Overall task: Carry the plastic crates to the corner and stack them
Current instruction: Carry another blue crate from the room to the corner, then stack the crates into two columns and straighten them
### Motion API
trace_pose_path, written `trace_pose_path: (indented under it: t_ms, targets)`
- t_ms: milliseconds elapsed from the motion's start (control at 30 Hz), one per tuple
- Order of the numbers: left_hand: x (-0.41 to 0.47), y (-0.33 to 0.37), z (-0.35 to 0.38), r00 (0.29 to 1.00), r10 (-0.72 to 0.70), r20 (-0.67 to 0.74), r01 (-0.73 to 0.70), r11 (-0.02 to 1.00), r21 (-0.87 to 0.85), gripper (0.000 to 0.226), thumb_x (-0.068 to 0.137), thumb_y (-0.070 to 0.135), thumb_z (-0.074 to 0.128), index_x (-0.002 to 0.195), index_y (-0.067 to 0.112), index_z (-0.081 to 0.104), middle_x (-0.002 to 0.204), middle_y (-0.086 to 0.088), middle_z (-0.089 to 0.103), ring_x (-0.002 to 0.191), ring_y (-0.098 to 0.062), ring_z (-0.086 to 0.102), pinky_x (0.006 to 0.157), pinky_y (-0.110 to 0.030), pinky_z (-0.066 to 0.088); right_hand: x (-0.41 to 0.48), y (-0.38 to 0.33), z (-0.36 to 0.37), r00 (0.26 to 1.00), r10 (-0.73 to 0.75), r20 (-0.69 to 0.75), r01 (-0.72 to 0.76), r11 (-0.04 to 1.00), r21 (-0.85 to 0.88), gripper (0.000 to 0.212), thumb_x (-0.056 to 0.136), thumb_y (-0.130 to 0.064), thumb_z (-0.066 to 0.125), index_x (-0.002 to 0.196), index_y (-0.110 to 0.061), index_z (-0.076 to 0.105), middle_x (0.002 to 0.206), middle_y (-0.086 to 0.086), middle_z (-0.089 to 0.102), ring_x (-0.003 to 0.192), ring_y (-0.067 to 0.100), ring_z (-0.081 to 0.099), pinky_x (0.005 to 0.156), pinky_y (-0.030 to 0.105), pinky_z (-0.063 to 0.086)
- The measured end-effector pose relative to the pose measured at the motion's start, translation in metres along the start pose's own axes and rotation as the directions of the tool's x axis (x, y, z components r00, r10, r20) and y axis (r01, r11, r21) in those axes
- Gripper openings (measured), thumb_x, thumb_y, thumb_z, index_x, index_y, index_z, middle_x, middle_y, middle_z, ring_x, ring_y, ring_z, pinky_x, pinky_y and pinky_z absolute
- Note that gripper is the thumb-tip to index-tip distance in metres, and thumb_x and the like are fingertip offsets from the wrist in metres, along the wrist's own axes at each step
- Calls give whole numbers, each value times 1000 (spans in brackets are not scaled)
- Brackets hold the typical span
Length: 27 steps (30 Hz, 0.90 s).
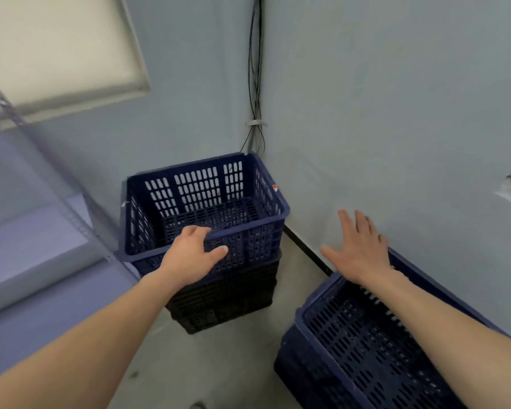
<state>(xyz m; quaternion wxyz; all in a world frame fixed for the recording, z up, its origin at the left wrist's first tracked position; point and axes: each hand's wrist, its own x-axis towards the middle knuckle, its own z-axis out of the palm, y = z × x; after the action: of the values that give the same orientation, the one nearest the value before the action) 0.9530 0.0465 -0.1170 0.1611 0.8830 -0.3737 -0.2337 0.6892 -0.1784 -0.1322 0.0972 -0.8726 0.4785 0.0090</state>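
Nearest to the camera, to the right of and below the top blue crate (254, 224), a second blue crate (316, 293) is sitting on at least 1 more crate. Its near end is being cut off by the frame, so I cannot count that pile. Above its far rim the right grip (360, 246) is hovering with fingers straight and spread, holding nothing. The left grip (189, 255) is holding the near rim of the top blue crate, with fingers curling over the edge and the thumb pressing on the outer wall.

This crate is standing in the corner on a pile of black crates (227, 299). It is empty and full of slots, so I am judging it light and stiff. The thick rim is probably giving the best hold, with 1 grip on each side. The black crates are merging in the dark, so their number is not clear. Behind the top blue crate, cables (255, 69) are running down the corner. To its left, a shelf (56, 178) is looking blurred.
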Motion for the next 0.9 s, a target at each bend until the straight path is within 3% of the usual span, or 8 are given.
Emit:
trace_pose_path:
  t_ms: [167,400,567,633,767,900]
  targets:
    - [9,-62,-30,991,-108,-78,106,994,-32,76,93,65,52,154,21,36,159,-3,28,136,-28,44,107,-42,44,22,-54,4,1000,-25,18,26,999,-38,94,95,-69,46,165,-29,-1,174,10,0,159,30,4,123,56,20]
    - [41,-131,-59,993,-43,-111,45,999,12,71,96,59,53,152,19,38,159,-3,29,141,-27,37,107,-42,43,50,-133,18,998,22,57,-19,998,-61,89,96,-70,46,164,-29,6,173,10,4,158,32,9,121,55,22]
    - [70,-170,-71,988,-89,-130,92,996,18,68,96,53,56,150,17,38,160,-6,24,146,-30,28,112,-46,39,66,-172,36,994,87,62,-90,995,48,83,95,-65,52,163,-29,20,171,13,14,156,35,18,121,57,27]
    - [81,-181,-70,985,-129,-118,131,991,6,62,96,47,59,145,15,39,160,-10,22,146,-32,24,112,-47,37,70,-184,41,992,95,79,-99,994,51,82,96,-61,54,163,-25,22,169,12,20,153,35,23,120,55,29]
    - [108,-197,-63,977,-188,-105,178,979,-96,39,90,35,64,117,16,44,150,-16,30,134,-38,35,105,-49,42,86,-196,49,991,96,88,-100,994,48,80,95,-53,60,161,-21,28,162,11,32,147,36,34,116,53,36]
    - [139,-202,-51,952,-301,-56,283,936,-209,53,93,24,59,137,8,35,159,-21,14,139,-43,29,113,-50,35,121,-196,57,986,114,119,-123,990,71,78,92,-47,66,157,-21,33,154,15,41,139,38,40,112,53,39]
